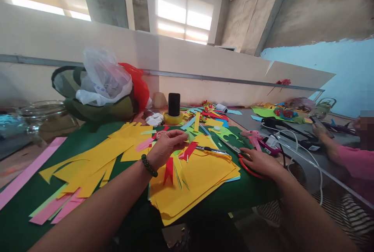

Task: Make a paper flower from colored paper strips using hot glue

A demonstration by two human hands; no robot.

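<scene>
My left hand (165,147), with a dark bead bracelet at the wrist, pinches a small light-green piece of paper (190,138) between thumb and fingers. My right hand (261,162) is closed around the handles of red-handled scissors (232,146), whose blades point away to the upper left. Between the hands lies a stack of yellow paper sheets (193,193). On it are red paper pieces (168,172), narrow folded strips and a utility knife (213,150). More coloured scraps lie beyond my left hand.
Yellow strips (99,162) and a pink strip (32,172) cover the left side. A phone (174,104) stands on a yellow tape roll (173,118). Bags (102,84) sit behind. At right are a pink glue gun (253,139), a white cable (317,158) and another person's hand (321,132).
</scene>
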